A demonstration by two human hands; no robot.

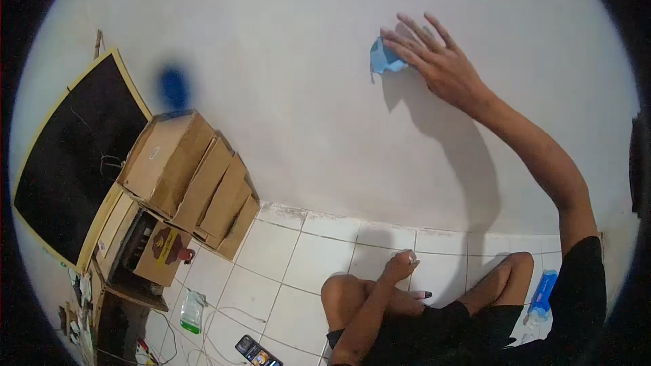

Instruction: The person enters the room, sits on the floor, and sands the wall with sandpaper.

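Note:
Against the white wall, my right hand (pixel 437 61) is raised with its fingers spread, pressing a light blue cloth or sheet (pixel 386 58) to the surface. The blue piece shows to the left of the fingers, and part of it is hidden under them. Low over my lap, my left hand (pixel 401 266) is closed near my knee. Something small and pale shows at its fingertips, too small to name. A small dark-tipped object (pixel 424 295) lies by my leg just below that hand.
Cardboard boxes (pixel 163 163) and a black panel with a yellow frame (pixel 74 156) stand at the left. On the tiled floor (pixel 271 251) are a phone (pixel 258 352), a white and green packet (pixel 192 312) and cables. A blue package (pixel 544 295) lies at the right.

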